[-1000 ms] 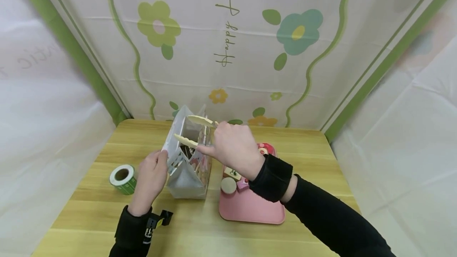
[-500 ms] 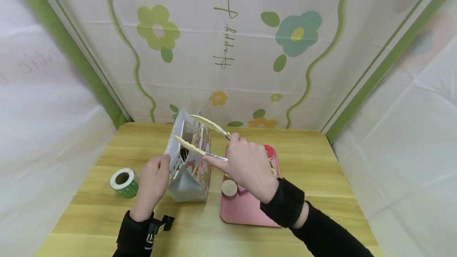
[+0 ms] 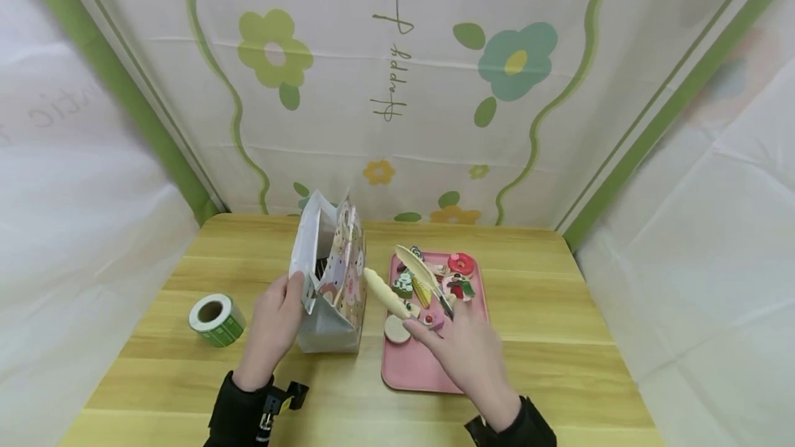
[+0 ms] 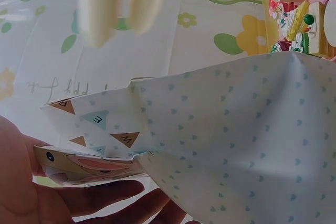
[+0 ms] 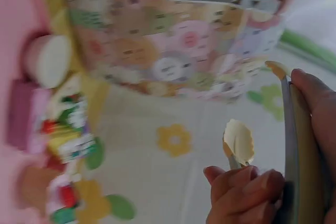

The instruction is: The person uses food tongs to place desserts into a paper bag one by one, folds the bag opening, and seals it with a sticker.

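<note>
My left hand (image 3: 273, 326) pinches the upper edge of a printed paper bag (image 3: 329, 331) standing on the table, its mouth held wide. Something dark (image 3: 321, 267) shows inside. In the left wrist view, thumb and fingers lie on either side of the bag's (image 4: 236, 129) edge. My right hand (image 3: 468, 354) holds a pair of tongs (image 3: 386, 293) with cream-coloured tips, spread apart with nothing between them. They hang between the bag and a pink tray (image 3: 419, 370). Toy-like pastries lie on it: a red doughnut (image 3: 461, 264), a pink cake (image 3: 430, 321), a pale round piece (image 3: 397, 329) and several others.
A roll of green labels (image 3: 217, 321) stands on the wooden table (image 3: 546, 309), left of my left hand. Behind the table hangs a white flowered cloth (image 3: 397, 136), with white cloth at both sides too.
My right hand has drawn the tongs from over the bag's mouth to the right and down toward the tray. The left hand keeps its grip on the bag, shifting slightly right.
</note>
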{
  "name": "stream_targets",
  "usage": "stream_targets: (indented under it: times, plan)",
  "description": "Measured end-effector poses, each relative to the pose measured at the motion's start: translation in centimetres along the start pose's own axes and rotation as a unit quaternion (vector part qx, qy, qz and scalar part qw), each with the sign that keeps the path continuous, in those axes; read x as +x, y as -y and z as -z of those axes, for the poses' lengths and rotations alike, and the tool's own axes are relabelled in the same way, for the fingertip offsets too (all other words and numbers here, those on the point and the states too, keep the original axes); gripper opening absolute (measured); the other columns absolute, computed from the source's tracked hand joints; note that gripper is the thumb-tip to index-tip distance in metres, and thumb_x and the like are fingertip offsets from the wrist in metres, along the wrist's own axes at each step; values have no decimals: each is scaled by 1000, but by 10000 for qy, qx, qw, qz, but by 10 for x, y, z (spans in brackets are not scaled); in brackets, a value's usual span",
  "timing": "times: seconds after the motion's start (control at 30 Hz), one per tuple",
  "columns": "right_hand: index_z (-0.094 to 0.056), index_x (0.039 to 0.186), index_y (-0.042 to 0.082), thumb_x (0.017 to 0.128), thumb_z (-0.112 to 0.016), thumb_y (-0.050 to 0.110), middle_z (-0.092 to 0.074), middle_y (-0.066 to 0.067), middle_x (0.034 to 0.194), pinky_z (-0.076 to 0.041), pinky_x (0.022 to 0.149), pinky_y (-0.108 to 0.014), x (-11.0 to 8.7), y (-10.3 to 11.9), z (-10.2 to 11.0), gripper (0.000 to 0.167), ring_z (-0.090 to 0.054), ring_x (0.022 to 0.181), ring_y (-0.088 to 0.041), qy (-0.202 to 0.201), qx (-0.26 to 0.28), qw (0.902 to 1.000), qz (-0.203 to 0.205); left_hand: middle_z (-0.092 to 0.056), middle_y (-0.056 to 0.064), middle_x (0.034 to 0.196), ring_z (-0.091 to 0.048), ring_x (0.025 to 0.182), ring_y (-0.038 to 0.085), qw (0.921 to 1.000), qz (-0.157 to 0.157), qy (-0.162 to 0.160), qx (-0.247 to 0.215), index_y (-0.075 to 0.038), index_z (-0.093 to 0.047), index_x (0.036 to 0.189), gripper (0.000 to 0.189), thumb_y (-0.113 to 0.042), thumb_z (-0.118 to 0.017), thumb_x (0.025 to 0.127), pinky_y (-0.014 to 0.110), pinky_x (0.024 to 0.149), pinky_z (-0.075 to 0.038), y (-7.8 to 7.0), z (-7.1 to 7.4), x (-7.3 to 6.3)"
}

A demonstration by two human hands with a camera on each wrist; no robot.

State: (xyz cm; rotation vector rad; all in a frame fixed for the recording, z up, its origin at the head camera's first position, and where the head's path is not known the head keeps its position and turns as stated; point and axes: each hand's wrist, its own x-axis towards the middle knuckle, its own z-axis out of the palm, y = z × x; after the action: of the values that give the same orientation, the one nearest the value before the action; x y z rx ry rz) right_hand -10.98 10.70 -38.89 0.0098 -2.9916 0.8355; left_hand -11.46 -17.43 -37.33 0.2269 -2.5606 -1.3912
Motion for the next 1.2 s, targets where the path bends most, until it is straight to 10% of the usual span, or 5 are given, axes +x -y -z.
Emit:
stream_targets:
  times: [0.67, 0.9, 1.2]
  plan:
    - [-50, 129, -10, 71, -56, 85, -61, -16, 79, -45, 49, -39, -15, -118, -65, 111, -59, 61, -24, 1, -707, 9967, -391, -48, 10, 68, -46, 60, 24, 9999, 14, 101, 22, -3, -56, 89, 51, -43, -30, 107, 35, 56, -37, 0, -2, 4]
    - [-53, 114, -2, 70, -62, 81, -49, -4, 68, -39, 45, -35, -3, -144, -56, 95, -46, 52, -17, 554, -973, 9934, 261, -49, 11, 72, -46, 62, 25, 9999, 26, 143, 40, -3, -59, 97, 52, -45, -29, 106, 36, 57, -36, 0, -3, 5]
    - [-53, 129, -5, 74, -58, 80, -65, -20, 103, -52, 61, -45, 23, -157, -43, 101, -64, 76, -29, 581, -1423, 9829, 1016, -47, 11, 70, -44, 61, 25, 9999, 9, 159, -33, -3, -59, 99, 50, -43, -30, 107, 36, 57, -36, -1, -5, 7]
